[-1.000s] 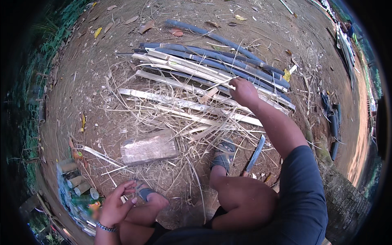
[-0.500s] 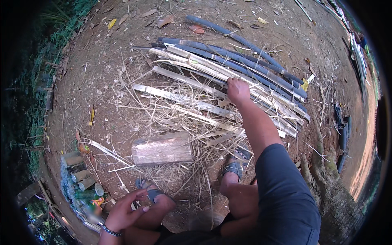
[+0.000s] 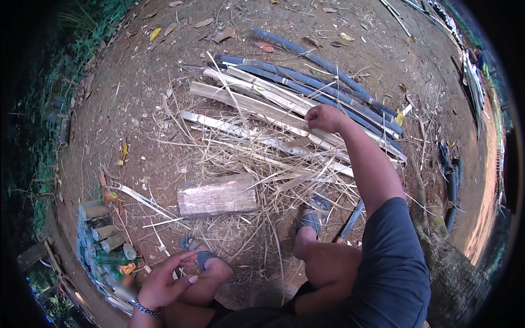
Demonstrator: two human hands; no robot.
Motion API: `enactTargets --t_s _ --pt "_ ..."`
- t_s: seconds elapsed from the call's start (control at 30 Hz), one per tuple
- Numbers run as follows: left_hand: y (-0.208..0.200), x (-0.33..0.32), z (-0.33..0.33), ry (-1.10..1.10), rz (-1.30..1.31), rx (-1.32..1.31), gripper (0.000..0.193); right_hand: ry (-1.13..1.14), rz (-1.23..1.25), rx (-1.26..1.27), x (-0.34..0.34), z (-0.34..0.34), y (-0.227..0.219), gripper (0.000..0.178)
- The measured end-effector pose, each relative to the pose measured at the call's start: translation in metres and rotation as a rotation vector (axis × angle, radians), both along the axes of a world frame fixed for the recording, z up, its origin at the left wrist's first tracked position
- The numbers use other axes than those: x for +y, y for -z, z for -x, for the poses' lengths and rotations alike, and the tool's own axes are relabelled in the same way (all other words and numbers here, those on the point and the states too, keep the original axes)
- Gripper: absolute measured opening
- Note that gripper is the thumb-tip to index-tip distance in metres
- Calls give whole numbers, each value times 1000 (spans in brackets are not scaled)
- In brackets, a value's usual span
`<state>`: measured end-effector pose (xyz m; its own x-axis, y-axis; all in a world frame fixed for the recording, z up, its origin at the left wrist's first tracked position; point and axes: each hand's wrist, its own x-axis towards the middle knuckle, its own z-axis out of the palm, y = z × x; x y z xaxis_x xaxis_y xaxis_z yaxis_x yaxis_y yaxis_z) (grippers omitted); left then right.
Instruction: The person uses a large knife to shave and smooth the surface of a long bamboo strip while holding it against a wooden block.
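Observation:
My right hand (image 3: 325, 119) reaches over a pile of split bamboo. Its fingers are closed at the edge of a pale bamboo strip (image 3: 246, 102), and the fingertips hide the exact grip. Beyond it lie more pale strips (image 3: 273, 94) and dark bamboo lengths (image 3: 306, 82). A thin pale sliver (image 3: 225, 82) crosses the pile's left end. Near my left knee, my left hand (image 3: 168, 279) is raised with its fingers apart, holding nothing.
A squared wood block (image 3: 216, 197) sits on the dirt before my feet, beside tangled bamboo shavings (image 3: 257, 158). Short bamboo pieces (image 3: 112, 242) stand at the left. A tree trunk (image 3: 448, 262) rises at the right, and a dark blade-like length (image 3: 350, 221) lies by my right foot.
My right hand has drawn slightly nearer and turned. The pale strip under it has shifted left, and a thin sliver now lies across the pile. My left hand stays nearly still.

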<state>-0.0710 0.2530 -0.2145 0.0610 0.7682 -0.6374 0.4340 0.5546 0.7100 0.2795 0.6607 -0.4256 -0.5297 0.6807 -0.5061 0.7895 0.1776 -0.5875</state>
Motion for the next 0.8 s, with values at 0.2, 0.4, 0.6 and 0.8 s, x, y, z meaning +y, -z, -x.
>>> enactTargets --t_s 0.2,0.4,0.6,0.8 --pt "-7 -5 -3 66 -52 -7 55 34 -124 52 -1 0 -31 26" --pt "-23 -11 -11 109 -119 -6 55 290 -311 79 -7 -3 -104 25" --pt "-43 -13 -25 182 -238 -17 54 616 -837 665 -2 -16 -222 29" --pt "-50 -26 -37 154 -294 -129 54 514 -731 1246 -41 -41 -354 26"
